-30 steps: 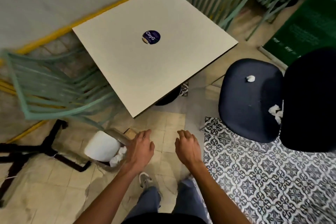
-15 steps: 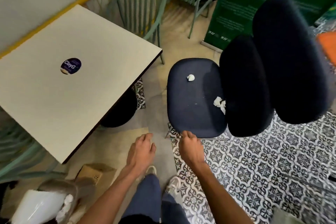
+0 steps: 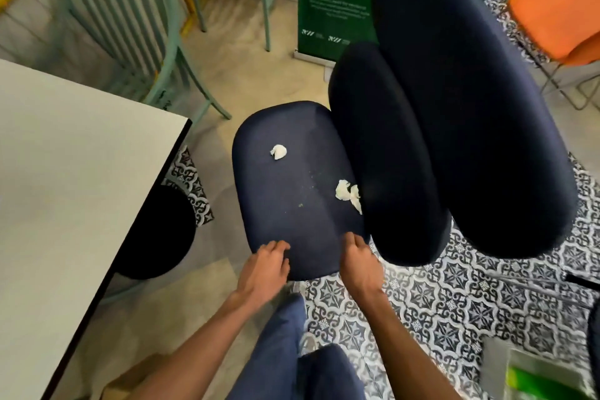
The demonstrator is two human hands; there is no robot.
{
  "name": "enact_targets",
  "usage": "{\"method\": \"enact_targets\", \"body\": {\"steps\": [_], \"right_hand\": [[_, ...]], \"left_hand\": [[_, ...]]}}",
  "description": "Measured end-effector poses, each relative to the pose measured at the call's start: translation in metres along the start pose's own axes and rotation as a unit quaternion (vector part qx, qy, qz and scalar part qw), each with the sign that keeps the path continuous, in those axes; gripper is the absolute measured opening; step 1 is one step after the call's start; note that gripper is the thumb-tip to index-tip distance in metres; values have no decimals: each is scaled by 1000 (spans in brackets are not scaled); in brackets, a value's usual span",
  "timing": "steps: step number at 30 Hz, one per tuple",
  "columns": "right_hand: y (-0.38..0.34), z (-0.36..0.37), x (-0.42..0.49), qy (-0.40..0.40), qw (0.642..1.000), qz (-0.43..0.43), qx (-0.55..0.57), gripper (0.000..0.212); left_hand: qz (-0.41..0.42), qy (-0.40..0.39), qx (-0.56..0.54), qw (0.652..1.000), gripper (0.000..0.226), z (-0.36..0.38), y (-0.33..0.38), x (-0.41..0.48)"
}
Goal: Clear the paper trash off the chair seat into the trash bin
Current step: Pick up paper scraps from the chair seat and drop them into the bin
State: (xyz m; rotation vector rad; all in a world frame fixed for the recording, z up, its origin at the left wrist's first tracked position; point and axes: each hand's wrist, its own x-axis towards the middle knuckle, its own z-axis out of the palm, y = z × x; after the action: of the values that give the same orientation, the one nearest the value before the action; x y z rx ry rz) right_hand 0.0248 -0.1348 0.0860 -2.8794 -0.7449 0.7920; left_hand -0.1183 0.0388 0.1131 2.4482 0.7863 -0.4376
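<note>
After turning from the trash bin, now out of view, faces the chair seat [image 3: 292, 204] with left hand [image 3: 264, 269] and right hand [image 3: 358, 265] empty, fingers loosely bent, at its near edge. Can start picking: one paper wad [image 3: 278, 152] mid-seat, two wads [image 3: 347, 191] against the backrest [image 3: 383, 156]; open floor between seat and table [image 3: 65, 188].

A matt navy cloth chair seat [image 3: 292, 204] holds crumpled white paper scraps [image 3: 278, 152] beside a smooth, matt cream worktop [image 3: 74, 172] and painted green metal chairs [image 3: 136, 26] on patterned floor tiles [image 3: 454, 302].
</note>
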Motion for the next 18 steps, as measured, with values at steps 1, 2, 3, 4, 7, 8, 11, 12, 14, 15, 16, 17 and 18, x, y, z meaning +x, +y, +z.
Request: {"method": "enact_targets", "body": {"steps": [1,2,3,4,7,8,11,12,14,15,16,17,18], "right_hand": [[6,1,19,-4,1000,7,-3,35],[9,0,30,-8,1000,14,-3,41],[13,1,43,-14,1000,24,-3,45],[18,4,61,-21,999,31,-3,47],[28,11,103,-37,998,41,10,48],[29,11,115,-32,998,42,16,51],[36,21,156,-29,999,39,-15,70],[40,28,173,-35,998,36,-25,74],[46,42,202,-52,998,36,-26,76],[48,46,214,-67,997,38,-13,71],[52,54,225,-74,996,43,7,63],[55,62,234,-82,995,50,29,57],[57,70,241,-86,994,50,45,55]], "left_hand": [[8,-20,2,1000,35,4,6,22],[15,-31,1,999,36,5,11,36],[17,-41,1,999,37,6,16,51],[17,-52,0,999,37,11,22,72],[22,-72,-3,997,42,19,38,119],[28,-73,-4,997,44,20,44,132],[46,-77,20,996,54,37,58,183],[49,-78,25,995,58,50,60,204],[61,-70,14,996,60,71,66,238],[69,-63,10,996,60,82,68,252],[75,-56,12,996,61,96,68,266],[78,-53,19,995,63,107,69,277],[82,-49,26,995,67,117,70,287]]}}
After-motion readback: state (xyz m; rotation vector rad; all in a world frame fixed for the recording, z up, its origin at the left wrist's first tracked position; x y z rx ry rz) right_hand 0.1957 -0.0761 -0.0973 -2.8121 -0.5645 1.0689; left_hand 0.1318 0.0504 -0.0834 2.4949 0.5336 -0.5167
